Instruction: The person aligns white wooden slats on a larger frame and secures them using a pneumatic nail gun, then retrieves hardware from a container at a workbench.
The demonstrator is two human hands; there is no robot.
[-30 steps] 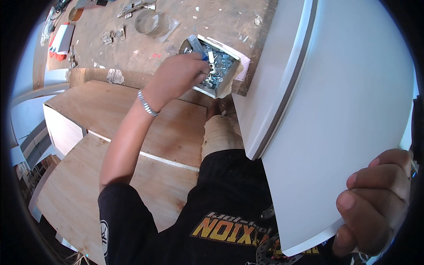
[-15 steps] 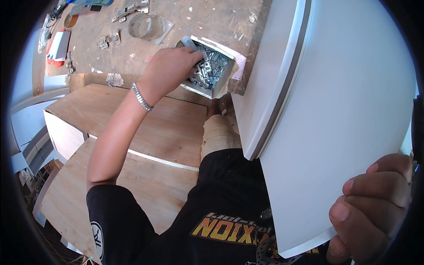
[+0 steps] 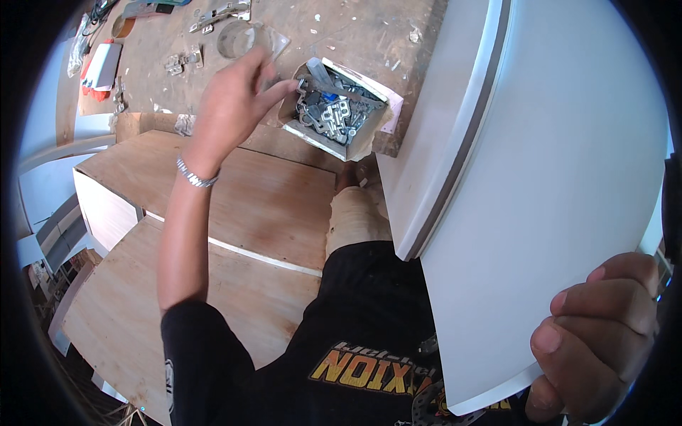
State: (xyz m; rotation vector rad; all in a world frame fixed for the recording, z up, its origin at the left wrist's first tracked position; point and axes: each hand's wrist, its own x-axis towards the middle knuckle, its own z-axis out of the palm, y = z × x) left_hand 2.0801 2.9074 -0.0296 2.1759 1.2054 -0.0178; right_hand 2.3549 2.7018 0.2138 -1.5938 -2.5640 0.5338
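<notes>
My left hand (image 3: 231, 106) hovers at the left side of a small open box (image 3: 369, 138). Its thumb points toward the box rim and stands apart from the fingers, which are slightly blurred; I see nothing held between them. Inside the box lie many small metal fittings (image 3: 335, 117), with a bit of blue among them and a clear plastic strip (image 3: 318, 71) leaning at the back corner. At the lower right, my right hand (image 3: 600, 337) has its fingers curled over the edge of a large white panel (image 3: 547, 163), which stands tilted along my right side.
On the worn workbench (image 3: 341, 32) lie a metal hinge (image 3: 183, 61), another long hinge (image 3: 220, 15), a clear round container (image 3: 240, 39) and a white-and-red object (image 3: 101, 69). Wooden cabinet boxes (image 3: 234, 192) stand below on the left. My leg (image 3: 359, 213) is beneath the box.
My left hand has come out of the box of fittings, moving left and a little away, its thumb and fingers spreading. My right hand keeps its hold on the white panel.
</notes>
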